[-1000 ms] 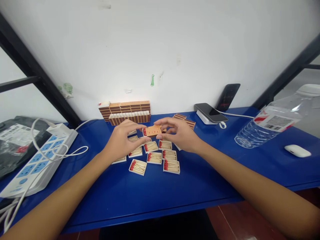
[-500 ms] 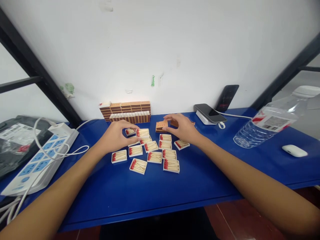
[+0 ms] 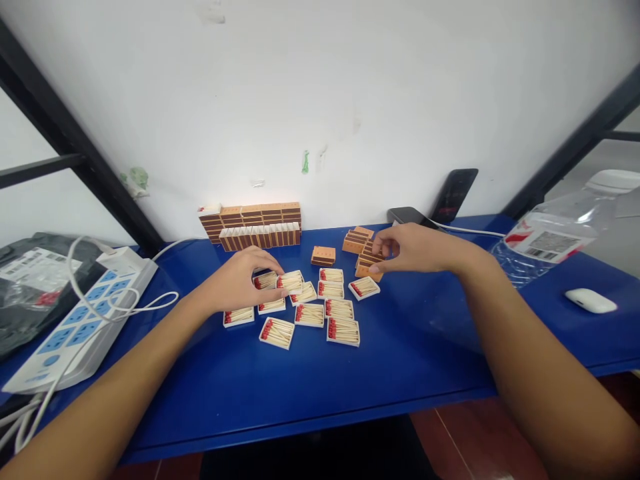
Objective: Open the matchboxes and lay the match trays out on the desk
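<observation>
My left hand (image 3: 245, 281) pinches a small white matchbox tray (image 3: 290, 282) filled with red-tipped matches, just above other trays. My right hand (image 3: 413, 248) is at a row of orange-and-brown matchbox sleeves (image 3: 369, 257), its thumb and fingers closed around the near end one. Between the hands, a small stack of sleeves (image 3: 323, 255) lies on the blue table. Several open trays of matches (image 3: 309, 315) are spread in front; my left hand partly covers some.
Against the wall stands a stack of matchboxes (image 3: 260, 215), with a row of upright boxes (image 3: 261, 236) before it. A power strip (image 3: 80, 320) and a dark bag (image 3: 30, 287) lie left. On the right are a phone (image 3: 455, 195), a water bottle (image 3: 550, 230) and a white case (image 3: 591, 301).
My right hand has left the small sleeve stack and moved right to the sleeve row, which now shows. My left hand, still holding the tray, has shifted slightly right and nearer me.
</observation>
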`<state>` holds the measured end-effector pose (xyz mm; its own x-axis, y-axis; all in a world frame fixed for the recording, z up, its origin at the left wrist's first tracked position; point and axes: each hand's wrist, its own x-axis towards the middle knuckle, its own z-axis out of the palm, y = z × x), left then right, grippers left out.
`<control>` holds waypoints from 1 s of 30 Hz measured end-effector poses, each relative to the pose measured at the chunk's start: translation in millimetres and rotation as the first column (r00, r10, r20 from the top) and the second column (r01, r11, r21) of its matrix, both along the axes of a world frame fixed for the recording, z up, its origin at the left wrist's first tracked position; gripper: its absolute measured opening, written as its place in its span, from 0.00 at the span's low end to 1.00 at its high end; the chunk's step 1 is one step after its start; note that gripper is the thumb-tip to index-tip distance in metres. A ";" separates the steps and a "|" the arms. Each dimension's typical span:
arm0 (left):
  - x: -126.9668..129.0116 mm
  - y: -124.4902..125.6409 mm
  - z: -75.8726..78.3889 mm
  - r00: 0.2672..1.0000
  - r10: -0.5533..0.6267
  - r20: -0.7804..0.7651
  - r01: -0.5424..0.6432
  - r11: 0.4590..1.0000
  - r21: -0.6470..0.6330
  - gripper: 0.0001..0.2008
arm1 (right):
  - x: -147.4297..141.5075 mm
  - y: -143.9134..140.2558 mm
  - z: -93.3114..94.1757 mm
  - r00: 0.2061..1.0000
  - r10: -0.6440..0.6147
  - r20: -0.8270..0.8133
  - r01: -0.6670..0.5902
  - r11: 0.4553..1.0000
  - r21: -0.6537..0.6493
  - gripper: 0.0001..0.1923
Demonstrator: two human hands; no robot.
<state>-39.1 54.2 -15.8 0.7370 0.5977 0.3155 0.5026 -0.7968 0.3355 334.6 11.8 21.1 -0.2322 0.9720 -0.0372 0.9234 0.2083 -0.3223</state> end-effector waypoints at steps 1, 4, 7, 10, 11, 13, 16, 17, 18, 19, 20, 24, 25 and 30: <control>0.5 -0.6 0.2 1.000 0.008 0.007 -0.008 1.000 0.008 0.17 | 1.3 -0.9 -0.1 1.000 0.004 0.003 -0.004 1.000 -0.028 0.24; 1.9 -2.0 0.8 0.998 0.044 0.044 -0.045 0.998 0.040 0.17 | -1.9 -1.3 -3.5 1.000 0.010 0.004 -0.010 0.998 -0.069 0.22; 2.5 -2.6 1.7 0.992 0.069 0.107 -0.078 0.993 0.085 0.14 | -8.6 -1.7 -6.0 1.000 0.000 0.002 0.000 0.998 -0.067 0.21; 2.5 -3.0 3.2 0.985 0.059 0.165 -0.083 0.987 0.139 0.11 | -14.0 -2.9 -6.5 1.000 -0.011 0.001 0.011 0.999 -0.045 0.19; 2.5 -3.2 3.6 0.983 0.054 0.176 -0.082 0.985 0.154 0.10 | -15.3 -3.0 -6.8 1.000 -0.010 0.000 0.010 0.999 -0.034 0.18; 2.7 -3.8 3.9 0.981 0.050 0.185 -0.083 0.981 0.176 0.09 | -17.2 -2.8 -8.0 1.000 0.007 -0.004 -0.007 1.000 -0.011 0.18; 3.7 -5.0 3.4 0.982 0.045 0.185 -0.081 0.979 0.188 0.09 | -17.8 -1.6 -10.6 0.999 0.037 0.010 -0.037 0.999 0.002 0.17; 4.1 -5.4 3.2 0.982 0.043 0.185 -0.078 0.979 0.189 0.09 | -17.5 -1.2 -11.5 0.999 0.040 0.018 -0.040 0.999 -0.001 0.17; 4.5 -5.8 3.0 0.982 0.040 0.184 -0.076 0.979 0.189 0.09 | -17.1 -0.9 -12.2 0.999 0.042 0.025 -0.042 0.999 -0.004 0.16; 4.9 -6.1 2.9 0.982 0.038 0.184 -0.074 0.979 0.189 0.09 | -16.8 -0.7 -12.9 0.998 0.046 0.030 -0.045 0.999 -0.006 0.15; 5.3 -6.4 2.9 0.982 0.037 0.183 -0.072 0.979 0.190 0.09 | -16.6 -0.7 -13.3 0.998 0.052 0.033 -0.052 0.999 -0.005 0.14; 6.9 -7.5 3.4 0.981 0.022 0.192 -0.060 0.979 0.196 0.08 | -18.3 -1.2 -12.4 0.995 0.084 0.047 -0.084 0.996 -0.001 0.14; 7.6 -8.2 3.5 0.980 0.018 0.197 -0.057 0.979 0.195 0.08 | -19.6 -1.7 -11.3 0.995 0.090 0.050 -0.091 0.996 0.017 0.14; 15.4 -18.9 3.7 0.976 0.038 0.217 -0.077 0.982 0.174 0.11 | -36.4 -8.2 -5.7 0.980 0.193 -0.047 -0.164 0.918 0.362 0.08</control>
